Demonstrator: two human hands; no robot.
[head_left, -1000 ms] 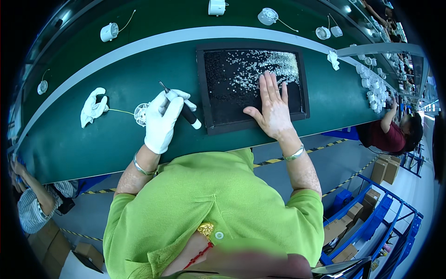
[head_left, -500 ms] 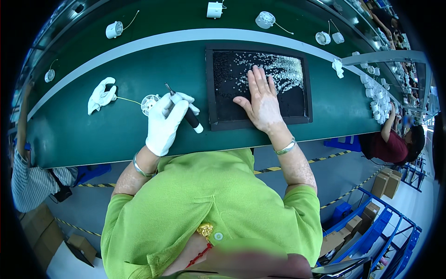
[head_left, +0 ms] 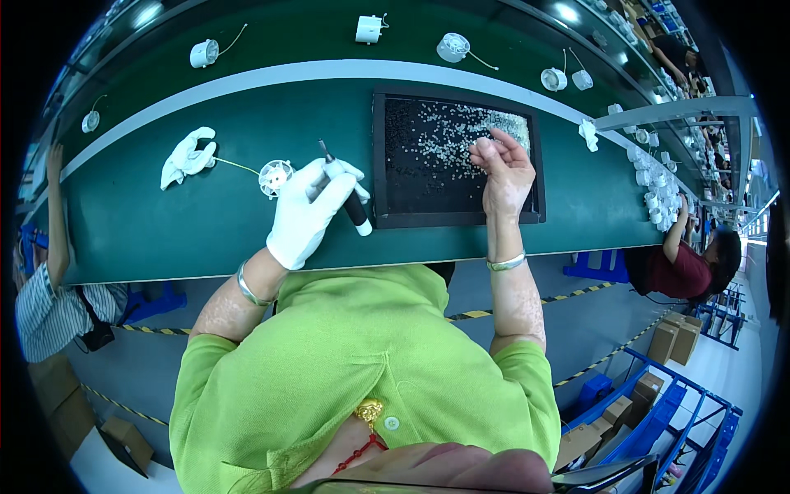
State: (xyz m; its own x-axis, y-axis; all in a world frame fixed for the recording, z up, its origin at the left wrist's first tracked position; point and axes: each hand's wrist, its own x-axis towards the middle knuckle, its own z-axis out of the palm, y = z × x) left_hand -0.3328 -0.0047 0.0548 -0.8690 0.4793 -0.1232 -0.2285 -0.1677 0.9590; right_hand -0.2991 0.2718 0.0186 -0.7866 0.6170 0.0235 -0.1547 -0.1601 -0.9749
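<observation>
My left hand (head_left: 309, 210), in a white glove, is closed around a pen-shaped tool (head_left: 359, 216) with a black grip, white end and thin metal tip. Beside its fingers lies a white round slotted part (head_left: 274, 177) with a pale wire, partly hidden by the glove. The wire runs to a crumpled white glove (head_left: 188, 158) on the table. Over the right half of a black tray (head_left: 457, 219) is my bare right hand (head_left: 506, 177), thumb and fingers drawn together. Whatever they pinch is too small to make out. Many tiny pale pieces (head_left: 448, 140) and black pieces (head_left: 399, 123) are spread in the tray.
White cylindrical parts with wires (head_left: 453, 48) stand beyond the pale strip (head_left: 271, 78) across the green table (head_left: 148, 239). At right are a white crumpled item (head_left: 587, 135) and a cluster of white parts (head_left: 658, 193). Other people sit at both ends.
My right hand has gone from flat with fingers stretched to drawn together, shifting right over the tray. Pale pieces lie more spread out. My left hand keeps the tool.
</observation>
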